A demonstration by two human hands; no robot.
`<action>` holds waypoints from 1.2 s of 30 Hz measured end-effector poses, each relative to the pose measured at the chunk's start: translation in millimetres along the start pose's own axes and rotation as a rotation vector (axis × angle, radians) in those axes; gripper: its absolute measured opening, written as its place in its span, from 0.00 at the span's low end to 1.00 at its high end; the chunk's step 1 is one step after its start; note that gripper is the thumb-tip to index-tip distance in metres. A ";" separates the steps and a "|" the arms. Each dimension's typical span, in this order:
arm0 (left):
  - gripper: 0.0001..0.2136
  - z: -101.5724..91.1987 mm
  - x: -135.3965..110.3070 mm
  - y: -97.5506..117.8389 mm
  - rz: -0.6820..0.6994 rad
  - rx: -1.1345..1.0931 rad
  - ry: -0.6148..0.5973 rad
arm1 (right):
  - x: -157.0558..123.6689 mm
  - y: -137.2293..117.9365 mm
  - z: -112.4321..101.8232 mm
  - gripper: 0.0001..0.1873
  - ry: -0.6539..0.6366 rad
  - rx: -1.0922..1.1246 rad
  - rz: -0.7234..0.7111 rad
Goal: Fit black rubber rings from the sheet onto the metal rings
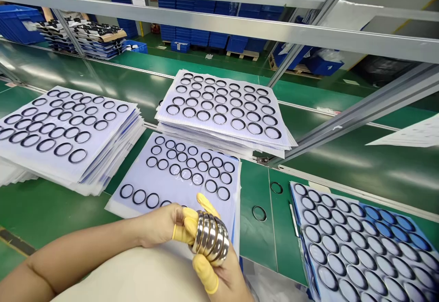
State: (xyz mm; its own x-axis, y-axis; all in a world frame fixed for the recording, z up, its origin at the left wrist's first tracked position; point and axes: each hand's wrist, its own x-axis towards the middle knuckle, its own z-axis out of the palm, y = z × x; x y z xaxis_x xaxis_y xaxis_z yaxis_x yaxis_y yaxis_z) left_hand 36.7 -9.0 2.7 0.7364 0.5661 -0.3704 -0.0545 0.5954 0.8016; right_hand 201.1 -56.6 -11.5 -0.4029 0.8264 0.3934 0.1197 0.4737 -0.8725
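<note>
On the green workbench point(255, 180), a ring-dotted sheet point(156, 176) lies beneath and beyond the person's hands. The right hand point(227, 275) clasps a row of shiny rings point(210, 238) between thumb and fingers; the left hand point(168, 223) touches one end, though whether it pinches cannot be told. A slackened right thumb could let the row fan apart, spilling rings downward.

Green workbench point(254, 238), metal frame point(219, 22); behind, stacked blue crates point(199, 39), wooden pallet point(243, 55), green floor point(218, 53).
</note>
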 end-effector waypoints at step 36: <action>0.13 -93.0 54.8 -187.8 0.381 1.702 0.183 | -144.9 189.5 43.7 0.11 0.227 -1.048 0.161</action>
State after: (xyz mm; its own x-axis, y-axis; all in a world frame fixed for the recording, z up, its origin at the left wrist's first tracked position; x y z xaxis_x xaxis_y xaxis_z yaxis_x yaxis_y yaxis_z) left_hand 24.6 -36.8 -211.8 0.7666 0.6421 -0.0091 0.6015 -0.7131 0.3602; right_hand 242.5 -99.8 -246.5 -0.1483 0.8882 0.4348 0.9154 0.2896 -0.2795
